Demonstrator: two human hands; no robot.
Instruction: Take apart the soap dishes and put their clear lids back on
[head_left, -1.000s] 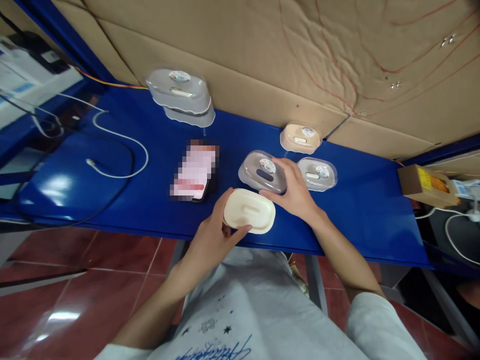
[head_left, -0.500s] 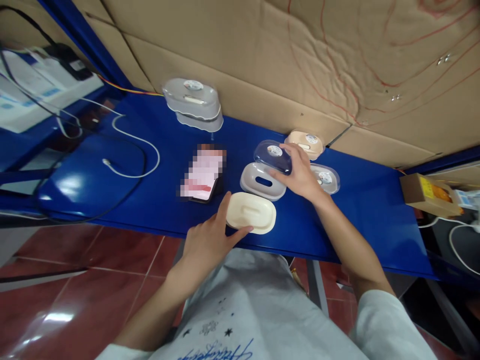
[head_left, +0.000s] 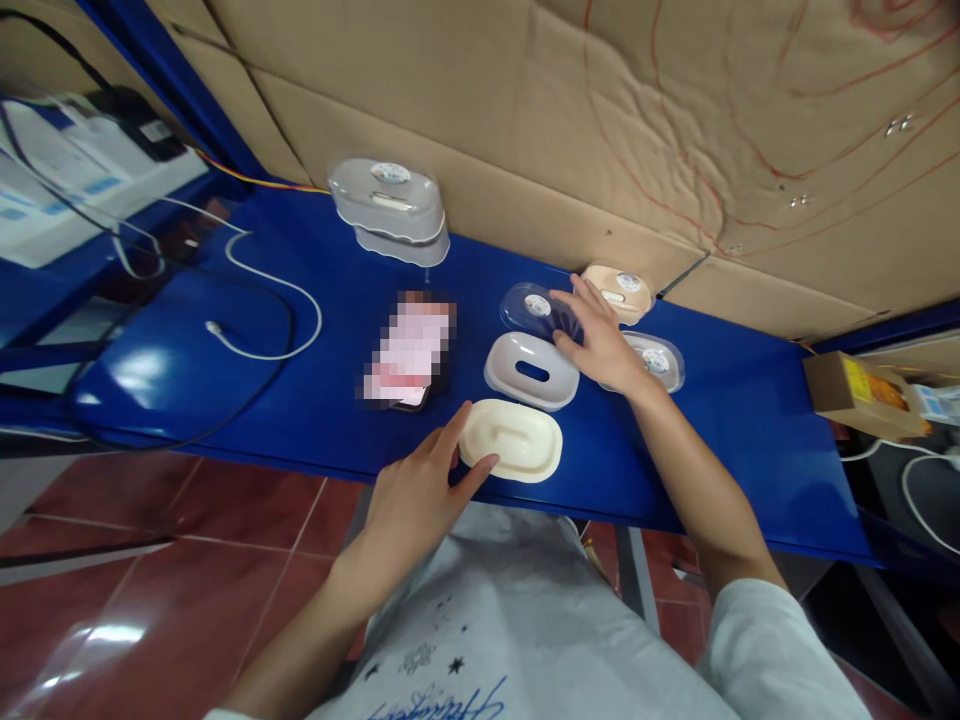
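A cream oval piece (head_left: 511, 441) lies near the table's front edge. My left hand (head_left: 431, 470) is at its left end, thumb and fingers apart, fingertips at the rim. Behind it sits a light grey oval shell (head_left: 531, 371) with a dark slot. A clear lid with a round label (head_left: 525, 306) rests behind the shell. My right hand (head_left: 598, 335) is at the lid's right end, fingers spread, covering part of it. Beyond that hand are a peach container (head_left: 616, 292) and a grey container with a clear lid (head_left: 661, 362).
Stacked grey containers (head_left: 390, 205) stand at the back left of the blue table (head_left: 315, 410). A phone with a blurred screen (head_left: 409, 350) lies left of the oval pieces. A white cable (head_left: 300, 290) curls further left. At the right end is a cardboard box (head_left: 862, 393).
The clear lid has shifted a little left and down flat, and my right hand's fingers have spread from it. My left hand's fingers have loosened at the cream piece, which now lies flat.
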